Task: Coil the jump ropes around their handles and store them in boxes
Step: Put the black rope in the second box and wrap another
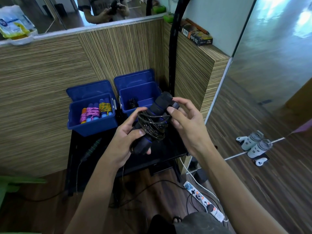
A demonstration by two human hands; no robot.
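A black jump rope [152, 123] with blue-ringed handles has its dark cord coiled round both handles. My left hand [130, 135] grips the lower ends of the handles from the left. My right hand [184, 119] holds the upper ends, its fingers curled over the top of a handle. The bundle hangs above a black table [168, 149], just in front of the right blue box [141, 93], which holds one coiled black rope [133, 103]. The left blue box [92, 124] holds coiled pink and yellow ropes [96, 110] with coloured handles.
Another rope with a dark green-banded handle [92, 147] lies on the table's left side, its cord hanging over the edge. Striped wooden walls close in behind and right. A black pole [173, 48] stands behind the boxes. A power strip [202, 200] and cables lie on the floor.
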